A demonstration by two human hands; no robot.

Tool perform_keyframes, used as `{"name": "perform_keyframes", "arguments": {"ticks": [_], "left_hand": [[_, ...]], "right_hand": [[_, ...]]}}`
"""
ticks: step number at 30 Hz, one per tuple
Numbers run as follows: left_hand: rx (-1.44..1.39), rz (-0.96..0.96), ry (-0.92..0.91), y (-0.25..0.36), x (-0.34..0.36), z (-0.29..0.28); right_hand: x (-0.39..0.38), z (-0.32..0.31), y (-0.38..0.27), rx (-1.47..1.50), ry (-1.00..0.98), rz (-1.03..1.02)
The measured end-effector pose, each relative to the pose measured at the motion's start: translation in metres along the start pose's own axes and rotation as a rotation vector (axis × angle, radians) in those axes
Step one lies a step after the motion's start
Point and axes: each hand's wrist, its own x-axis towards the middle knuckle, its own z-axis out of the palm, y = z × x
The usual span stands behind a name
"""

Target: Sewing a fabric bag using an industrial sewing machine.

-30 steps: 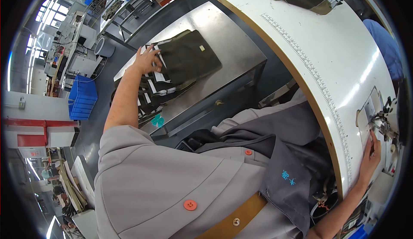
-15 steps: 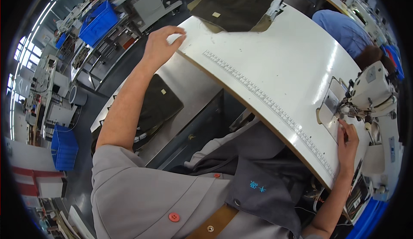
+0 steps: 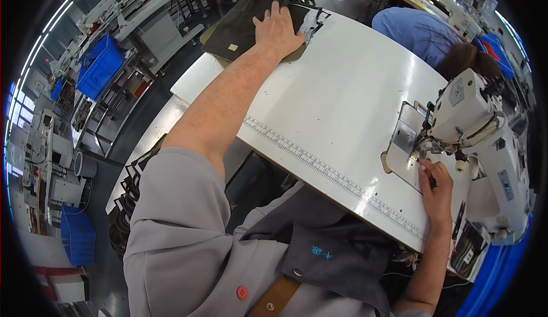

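My left hand (image 3: 276, 31) reaches to the far left of the white worktable (image 3: 319, 123), fingers spread over a pile of dark olive fabric pieces (image 3: 225, 34) with white edges and a small pale tag. My right hand (image 3: 436, 187) is closed at the plate in front of the presser foot of a white sewing machine (image 3: 459, 108), fingers curled together; whatever they hold, if anything, is hidden. A printed ruler scale runs along the table's near edge.
A steel table (image 3: 182, 113) below left carries more dark pieces (image 3: 128, 194). Across my table a person in blue (image 3: 408, 37) bends down; another in checked sleeves is behind. Blue bins (image 3: 77, 237), a grey bucket (image 3: 85, 166) and other machine tables stand to the left.
My left hand has moved from the stack on the steel table up and across to the pile on the white table. My view has turned rightward; my right hand stays by the machine.
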Motion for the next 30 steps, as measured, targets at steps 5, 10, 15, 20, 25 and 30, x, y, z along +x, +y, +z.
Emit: {"name": "perform_keyframes", "arguments": {"ticks": [5,10,15,20,25,30], "left_hand": [[0.028,-0.102,-0.405,0.015,0.019,-0.007],[-0.033,-0.115,-0.383,0.0,0.037,-0.019],[-0.2,-0.388,-0.167,-0.076,0.066,-0.014],[-0.645,-0.701,-0.053,-0.125,0.058,0.015],[-0.677,-0.657,0.026,-0.126,0.069,0.014],[-0.599,-0.611,-0.05,-0.117,0.091,-0.01]], "right_hand": [[-0.001,-0.005,-0.005,0.012,-0.014,0.019],[0.0,-0.007,-0.005,0.001,-0.02,0.034],[0.001,-0.004,-0.005,0.027,-0.009,0.021],[-0.001,-0.004,-0.004,-0.009,0.003,-0.003],[-0.001,-0.001,-0.001,0.024,0.011,0.005],[-0.002,-0.003,-0.004,-0.024,0.003,0.026]]}}
